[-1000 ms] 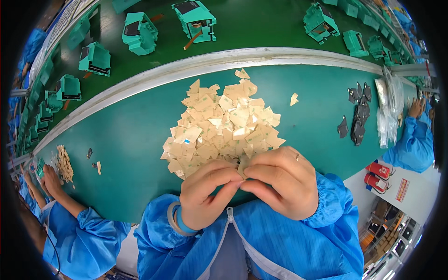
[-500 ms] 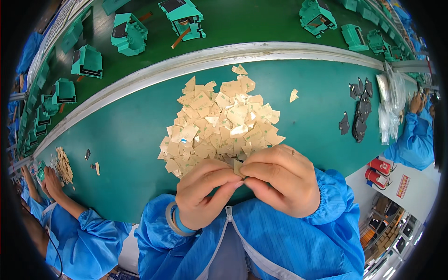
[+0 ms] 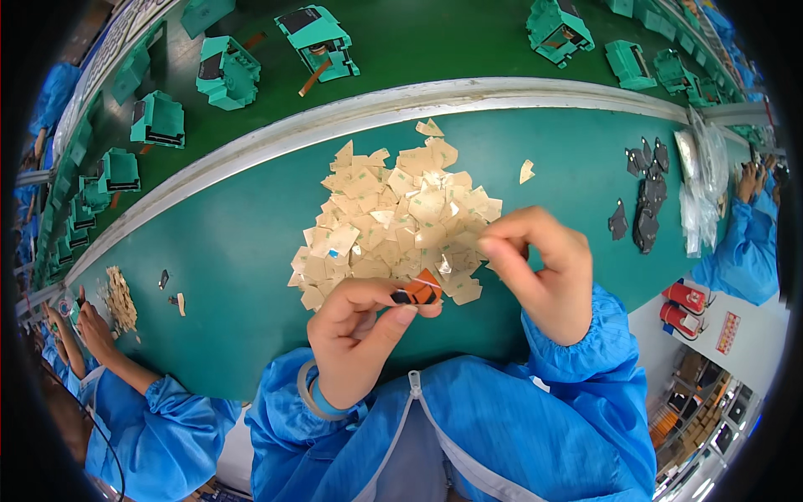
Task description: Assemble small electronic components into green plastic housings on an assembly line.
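My left hand point(image 3: 358, 333) pinches a small angular orange-and-black piece point(image 3: 423, 289) between thumb and fingers, just in front of the pile. The pile of cream paper-like pieces point(image 3: 368, 201) has small green marks on many of them and spreads over the middle of the table. To the right of the held piece, my right hand point(image 3: 548, 272) is raised by the pile's right edge. Its thumb and forefinger are pressed together; whether a thin scrap is between them cannot be made out.
Beyond a metal rail point(image 3: 401, 94), green housings point(image 3: 227, 71) stand on a green belt. One loose cream piece point(image 3: 526, 171) lies right of the pile. Black parts point(image 3: 649, 201) and clear plastic bags point(image 3: 698, 192) lie farther right. At left, a co-worker's hand point(image 3: 96, 330) works near a smaller pile point(image 3: 120, 299).
My hands have come apart: the right has moved up and right, away from the left. The piece in my left hand now shows an orange-and-black face. The green housings have shifted slightly.
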The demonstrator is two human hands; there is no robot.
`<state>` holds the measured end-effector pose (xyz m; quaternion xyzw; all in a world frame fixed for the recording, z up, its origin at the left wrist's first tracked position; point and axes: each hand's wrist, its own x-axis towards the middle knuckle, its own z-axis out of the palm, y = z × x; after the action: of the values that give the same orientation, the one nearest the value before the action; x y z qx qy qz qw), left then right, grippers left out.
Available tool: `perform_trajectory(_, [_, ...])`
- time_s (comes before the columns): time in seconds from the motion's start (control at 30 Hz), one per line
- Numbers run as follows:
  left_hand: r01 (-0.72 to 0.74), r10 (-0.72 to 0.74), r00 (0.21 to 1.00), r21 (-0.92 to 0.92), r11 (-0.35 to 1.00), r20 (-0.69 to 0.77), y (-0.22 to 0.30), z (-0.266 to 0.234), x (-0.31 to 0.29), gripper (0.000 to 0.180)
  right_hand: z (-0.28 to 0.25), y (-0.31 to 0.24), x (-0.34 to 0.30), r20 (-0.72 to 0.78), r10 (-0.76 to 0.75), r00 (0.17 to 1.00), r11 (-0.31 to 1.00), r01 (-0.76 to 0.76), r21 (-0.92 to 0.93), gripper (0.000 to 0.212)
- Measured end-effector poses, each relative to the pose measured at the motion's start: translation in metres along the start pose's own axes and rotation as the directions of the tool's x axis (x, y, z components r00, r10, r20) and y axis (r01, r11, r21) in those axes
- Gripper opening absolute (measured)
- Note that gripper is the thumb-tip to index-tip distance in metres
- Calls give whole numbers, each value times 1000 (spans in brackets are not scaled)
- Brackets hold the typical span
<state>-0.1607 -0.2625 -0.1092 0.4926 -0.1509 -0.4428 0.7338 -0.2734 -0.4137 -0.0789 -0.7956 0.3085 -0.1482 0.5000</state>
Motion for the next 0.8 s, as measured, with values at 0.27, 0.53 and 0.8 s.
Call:
perform_trajectory(0.27, [45, -59, 994, -147, 988, -92, -15, -11, 3, 20, 11, 7, -2, 140, -212, 967, 977, 213, 5, 21])
perform_trajectory(0.53, [26, -23, 998, -57, 998, 61, -14, -4, -2, 21, 26, 5, -10, 130, -115, 985, 869, 36, 493, 13])
perform_trajectory(0.8, [-41, 35, 992, 47, 998, 120, -2, 0, 14, 37, 2, 2, 1, 152, -233, 960, 972, 227, 59, 12])
